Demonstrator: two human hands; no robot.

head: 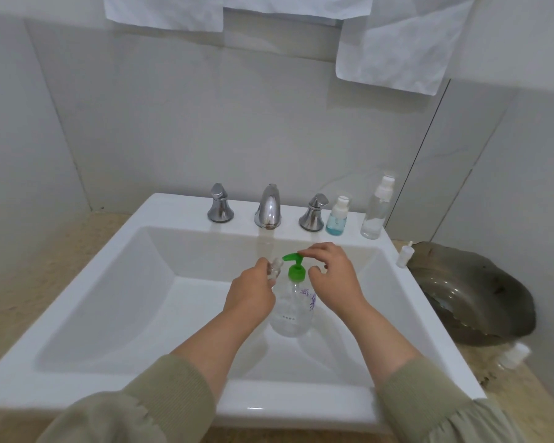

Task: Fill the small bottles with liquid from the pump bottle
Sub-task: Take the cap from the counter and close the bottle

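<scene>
Task stage: filling looks to be under way or about to start, judging by how the hands are placed.
Pump bottle (293,314): one, standing upright in the middle of the white sink (301,401) basin, clear and part full.
Pump head (293,258): green, its spout pointing left.
Right hand (330,276): reaching in from the right, fingertips curled and pinching the back end of the pump head.
Left hand (253,292): fingers wrapping tightly around one small clear bottle (275,266), holding it just left of the pump bottle.
Key relation: the small clear bottle's mouth is sitting just beside the spout tip, a little lower and to its left. Its long axis is leaning, neck up and towards the far side, while the pump bottle's axis is running straight up. The next press probably needs the mouth directly under the spout, and the left hand is the nearer one for that shift.
Other small bottles: two standing on the far right rim, a short blue-liquid bottle (336,217) and a tall clear spray bottle (376,209).
Possible extra: a white-capped container (515,354) is showing partly at the right, beside a dark glass dish (470,295); its type is unclear.
Loose part: one small white top (404,255) is standing on the right rim.
Fittings: one spout (268,206), two tap handles.
</scene>
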